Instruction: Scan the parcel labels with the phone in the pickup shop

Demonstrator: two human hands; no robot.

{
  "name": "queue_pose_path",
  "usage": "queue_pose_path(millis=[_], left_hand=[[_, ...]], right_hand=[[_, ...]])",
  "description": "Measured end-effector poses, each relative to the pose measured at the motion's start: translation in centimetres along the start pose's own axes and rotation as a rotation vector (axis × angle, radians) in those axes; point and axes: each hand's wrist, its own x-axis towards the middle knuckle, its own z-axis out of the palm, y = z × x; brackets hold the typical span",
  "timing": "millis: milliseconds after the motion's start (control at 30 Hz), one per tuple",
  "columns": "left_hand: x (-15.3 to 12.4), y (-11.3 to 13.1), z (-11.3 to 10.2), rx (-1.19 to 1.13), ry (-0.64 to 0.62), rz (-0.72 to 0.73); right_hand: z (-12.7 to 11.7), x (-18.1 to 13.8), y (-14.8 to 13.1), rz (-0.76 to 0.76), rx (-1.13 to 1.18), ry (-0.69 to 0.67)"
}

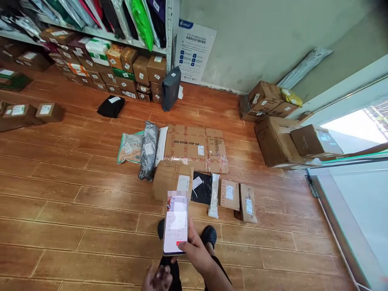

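My right hand [197, 250] is wrapped round a smartphone [176, 226], its thumb on a red button low on the lit screen. Below and left of the phone, my left hand [158, 279] has loosely curled fingers and nothing visible in them; the frame's bottom edge cuts it off. Just beyond the phone lies a brown carton [169, 178] with a white label. To its right on the floor are a black parcel [201, 188], a narrow white parcel [214, 196], a labelled box [229, 194] and a brown packet [247, 203].
A large flat carton [194, 141], a grey wrapped parcel [148, 149] and a teal-edged bag [131, 147] lie farther out. Shelves [100, 32] of parcels stand at the back left. Stacked boxes [279, 139] are beside the glass door [348, 202]. A black bag [111, 106] lies left.
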Motion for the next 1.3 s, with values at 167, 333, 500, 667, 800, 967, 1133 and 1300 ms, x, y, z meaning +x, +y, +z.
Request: queue_pose_path(millis=[167,333,500,667,800,967,1133,1300], left_hand=[[-7.5,3.4,5.9,0.224,0.119,0.15],[-13.5,3.3,12.3,0.648,0.076,0.38],[-16.5,2.6,16.8,1.055,0.034,0.537],[-17.8,1.5,19.4,1.241,0.006,0.68],[-18.8,0.0,21.6,1.305,-0.017,0.756],[-19.6,-2.1,23.8,1.381,-0.009,0.817],[-19.8,-4.9,25.4,1.418,0.056,0.872],[-18.4,-8.7,26.2,1.352,0.074,0.895]], right_hand=[[3.3,-3.8,-0.5,0.027,0.124,-0.061],[5.9,-6.6,-0.4,0.04,0.152,-0.097],[6.7,-8.4,-1.1,0.051,0.107,-0.085],[6.9,-9.8,-3.1,0.042,0.006,-0.007],[7.0,-10.7,-4.8,0.017,-0.047,0.036],[6.1,-11.6,-5.7,-0.055,-0.087,0.015],[3.8,-12.4,-6.1,-0.111,-0.046,0.01],[0.9,-15.1,-9.3,-0.251,-0.078,-0.115]])
